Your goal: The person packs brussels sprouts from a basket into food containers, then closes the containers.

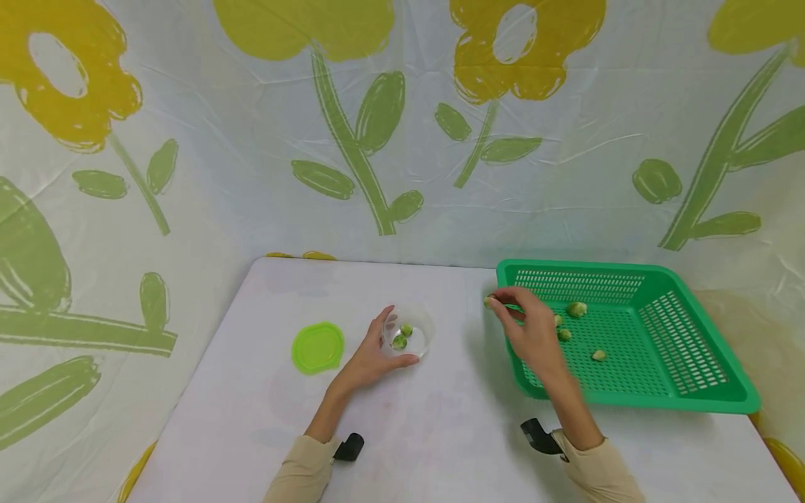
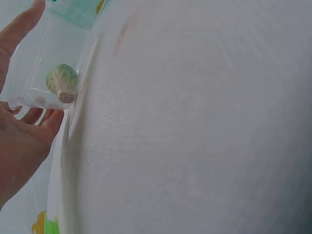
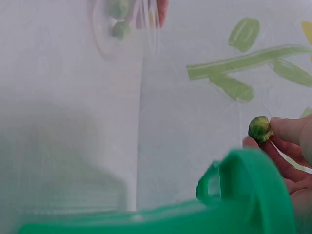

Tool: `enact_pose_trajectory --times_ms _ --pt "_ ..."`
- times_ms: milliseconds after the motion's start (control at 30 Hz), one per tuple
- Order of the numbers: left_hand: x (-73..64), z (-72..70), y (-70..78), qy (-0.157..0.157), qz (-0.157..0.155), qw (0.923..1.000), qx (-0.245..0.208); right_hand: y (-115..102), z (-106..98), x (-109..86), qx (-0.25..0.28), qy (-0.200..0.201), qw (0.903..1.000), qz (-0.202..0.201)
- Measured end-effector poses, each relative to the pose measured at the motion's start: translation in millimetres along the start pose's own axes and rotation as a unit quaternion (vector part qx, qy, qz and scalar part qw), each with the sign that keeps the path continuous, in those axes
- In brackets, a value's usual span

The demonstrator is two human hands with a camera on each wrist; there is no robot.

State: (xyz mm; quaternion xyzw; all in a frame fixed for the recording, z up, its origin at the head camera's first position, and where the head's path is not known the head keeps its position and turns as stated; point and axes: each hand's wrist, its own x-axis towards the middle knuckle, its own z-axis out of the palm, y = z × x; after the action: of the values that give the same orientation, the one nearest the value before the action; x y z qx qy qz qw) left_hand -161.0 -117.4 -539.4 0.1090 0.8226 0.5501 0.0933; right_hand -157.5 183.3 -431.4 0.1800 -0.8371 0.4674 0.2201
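Note:
My left hand grips a clear plastic tub from its left side, the thumb at the near side and the fingers round the far side. Two Brussels sprouts lie in the tub; the left wrist view shows one sprout through its wall. Over the left rim of the green basket, my right hand pinches another Brussels sprout between thumb and fingertips. Inside the basket sit several more sprouts, partly hidden behind the right hand.
A lime-green lid lies flat on the white table, left of the tub. Behind the table hangs a flower-printed sheet. The basket's raised wall stands between its sprouts and the tub.

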Motion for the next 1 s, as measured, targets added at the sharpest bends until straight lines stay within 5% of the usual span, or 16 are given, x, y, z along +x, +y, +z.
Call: enact_pose_trajectory --times_ms 1000 --pt "-3.4 -2.7 5.5 -0.008 -0.015 0.9997 -0.017 -8 72 2.2 0.036 -0.055 0.9977 0.018"
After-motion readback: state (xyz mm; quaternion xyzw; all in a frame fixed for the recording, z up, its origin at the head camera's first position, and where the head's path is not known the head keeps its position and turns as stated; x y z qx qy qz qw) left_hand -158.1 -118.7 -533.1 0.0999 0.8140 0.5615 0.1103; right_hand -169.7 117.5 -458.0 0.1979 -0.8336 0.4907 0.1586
